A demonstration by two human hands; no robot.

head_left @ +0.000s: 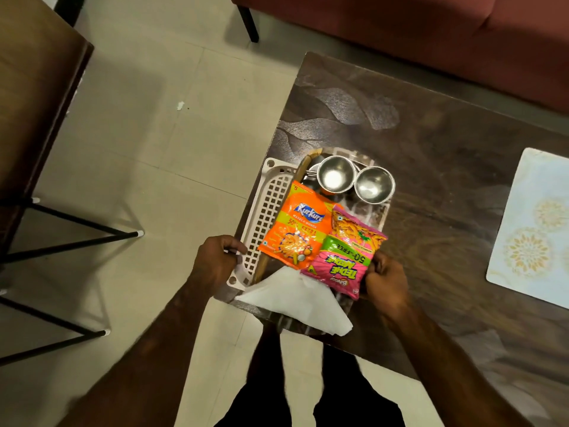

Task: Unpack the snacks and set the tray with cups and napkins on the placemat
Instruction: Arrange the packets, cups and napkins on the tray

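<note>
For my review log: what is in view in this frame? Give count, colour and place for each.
table: one, dark brown, right half
placemat: one, pale with gold flowers, table's right side
basket: one, white lattice, table's near left corner
tray: one, wooden-rimmed, on the basket
cups: two, steel, tray's far end
orange packet: one, tray's left
pink packet: one, tray's right, overlapping the orange
napkins: white, count unclear, tray's near end
sofa: one, maroon, beyond the table
floor: pale tiles
left hand: grips the basket's edge
right hand: curled at the tray's right side
</note>
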